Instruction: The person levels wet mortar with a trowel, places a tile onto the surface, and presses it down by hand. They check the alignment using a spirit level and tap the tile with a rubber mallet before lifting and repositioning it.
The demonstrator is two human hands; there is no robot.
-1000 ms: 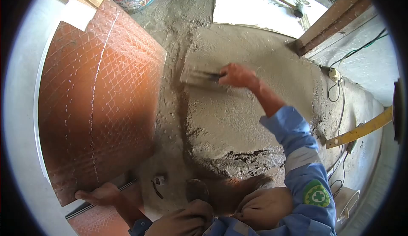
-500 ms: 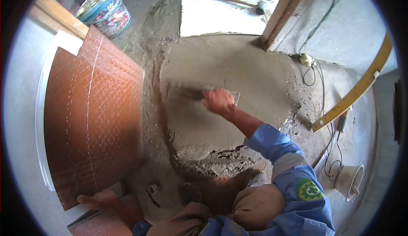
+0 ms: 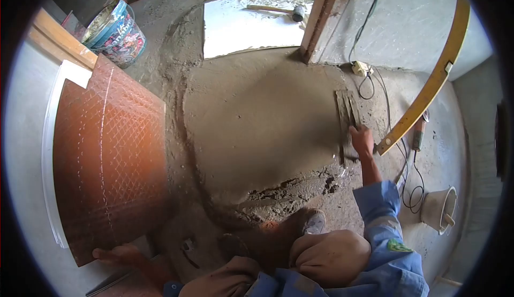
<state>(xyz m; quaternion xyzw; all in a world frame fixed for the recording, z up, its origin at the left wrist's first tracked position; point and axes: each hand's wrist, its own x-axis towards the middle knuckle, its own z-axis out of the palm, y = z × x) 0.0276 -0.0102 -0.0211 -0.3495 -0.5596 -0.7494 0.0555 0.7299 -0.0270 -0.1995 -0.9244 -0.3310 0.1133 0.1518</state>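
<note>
Trowel at right, our right hand closed round its handle. Our left hand grips the tile at its lower corner.

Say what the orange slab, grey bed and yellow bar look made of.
Large orange-brown square tile, gripped by the left hand: likely ceramic, matte back, moulded diamond grid.
Grey floor bed: seemingly wet sand-cement mortar, grainy, smoothed on top, crumbly at its near edge.
Long yellow straightedge: probably painted metal, smooth, even colour; unsure.
The right hand grips a flat grey trowel.
</note>
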